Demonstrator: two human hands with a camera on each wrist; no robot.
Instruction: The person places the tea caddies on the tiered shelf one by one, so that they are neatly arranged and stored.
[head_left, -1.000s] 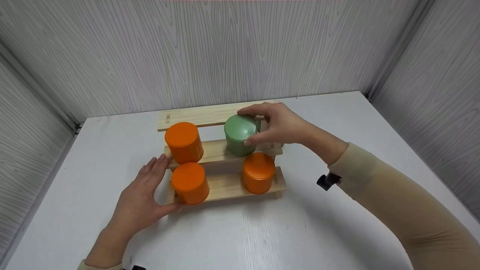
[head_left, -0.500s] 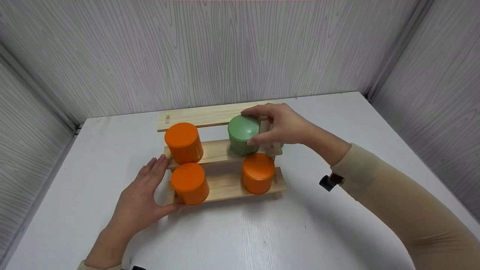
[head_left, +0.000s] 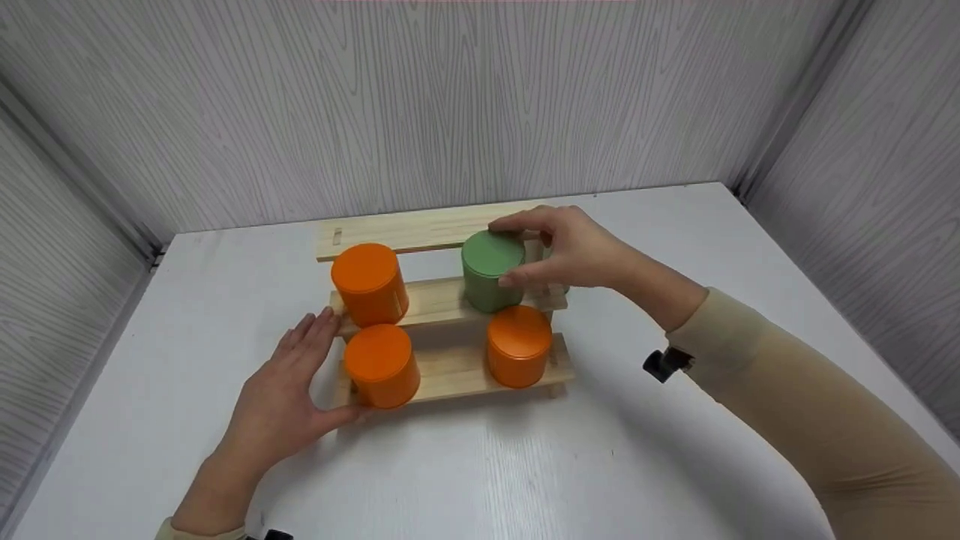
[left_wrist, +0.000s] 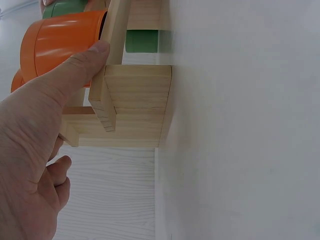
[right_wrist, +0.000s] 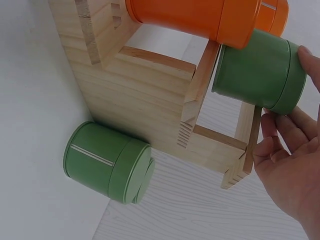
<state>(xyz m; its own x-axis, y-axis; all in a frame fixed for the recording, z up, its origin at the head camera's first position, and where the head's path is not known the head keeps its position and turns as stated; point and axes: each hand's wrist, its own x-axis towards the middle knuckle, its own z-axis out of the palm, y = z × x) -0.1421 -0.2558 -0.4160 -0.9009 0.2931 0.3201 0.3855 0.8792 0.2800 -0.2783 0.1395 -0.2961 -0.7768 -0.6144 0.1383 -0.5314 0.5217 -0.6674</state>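
My right hand (head_left: 577, 247) pinches a green lidded canister (head_left: 491, 274) between thumb and fingers. That canister stands on the middle step of a three-step wooden rack (head_left: 442, 379), toward its right side; the right wrist view shows the fingers at its lid (right_wrist: 297, 77). My left hand (head_left: 277, 405) grips the rack's left end, thumb (left_wrist: 80, 70) pressed on the front step's edge and fingers by the middle step. Orange canisters stand on the rack: one (head_left: 367, 285) at the middle step's left, one (head_left: 381, 367) at the front left, one (head_left: 517, 349) at the front right.
Beside the rack's right end, green canisters (right_wrist: 107, 157) stand on the white table (head_left: 480, 480), mostly hidden in the head view. The rack's top step (head_left: 420, 229) lies near the grey wood-grain back wall (head_left: 450, 105). Side walls rise left and right.
My right hand has slid the green canister a little to the right along the middle step. The left hand and the orange canisters stay in place.
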